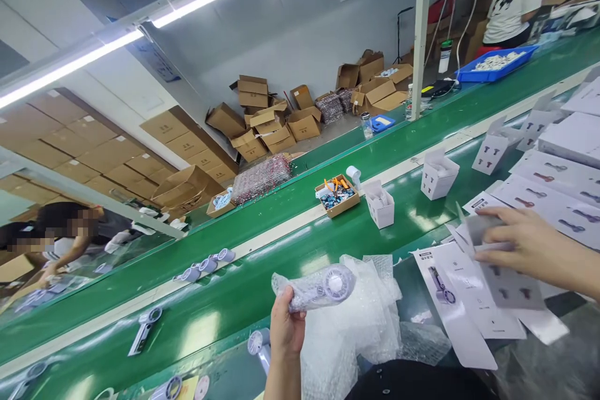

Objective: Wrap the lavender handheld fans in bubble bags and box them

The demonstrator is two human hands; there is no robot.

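Observation:
My left hand [285, 324] is closed around the handle of a small lilac handheld fan wrapped in bubble wrap [319, 286], held above a heap of bubble-wrap bags [360, 325]. My right hand [525, 244] reaches right and pinches a flat, unfolded white carton [509, 275] printed with fan pictures, lifting it off a pile of flat cartons [553, 200]. A printed leaflet [450, 300] lies below it.
A green conveyor belt [262, 262] carries opened white boxes [380, 203], [438, 176], a cardboard tray of small parts [336, 195] and loose fans [206, 264], [145, 328]. A blue bin [497, 64] sits far right near a seated person [513, 6]. Another worker [65, 231] is at left.

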